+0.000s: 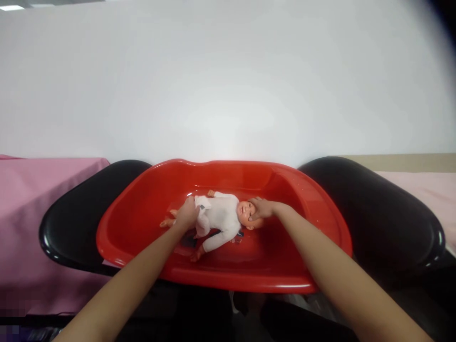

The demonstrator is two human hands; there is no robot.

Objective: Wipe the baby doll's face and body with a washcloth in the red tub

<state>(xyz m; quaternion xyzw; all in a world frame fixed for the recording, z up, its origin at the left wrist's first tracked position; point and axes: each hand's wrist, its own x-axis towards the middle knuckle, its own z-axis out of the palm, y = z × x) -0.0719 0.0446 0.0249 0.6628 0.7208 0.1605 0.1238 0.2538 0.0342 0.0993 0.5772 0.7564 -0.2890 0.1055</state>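
Note:
A baby doll point(223, 213) in a white long-sleeved outfit lies on its back inside a red baby bathtub point(331, 216), head to the right and bare feet to the left. My right hand point(261, 208) is curved over the doll's head, thumb by its face and fingers across the top. At the doll's lower body, my left hand point(187, 212) is closed on a piece of white cloth point(203, 203). Whether this cloth is part of the outfit I cannot tell. One doll arm reaches toward the tub's near side. Dark patches show on the tub floor beneath the doll.
Black glossy rounded surfaces flank the tub, one on the left point(74, 223) and one on the right point(384, 218). A pink cover point(28, 204) hangs at the far left, and a paler pink surface point(423, 190) is at the right. A white wall point(228, 80) stands behind.

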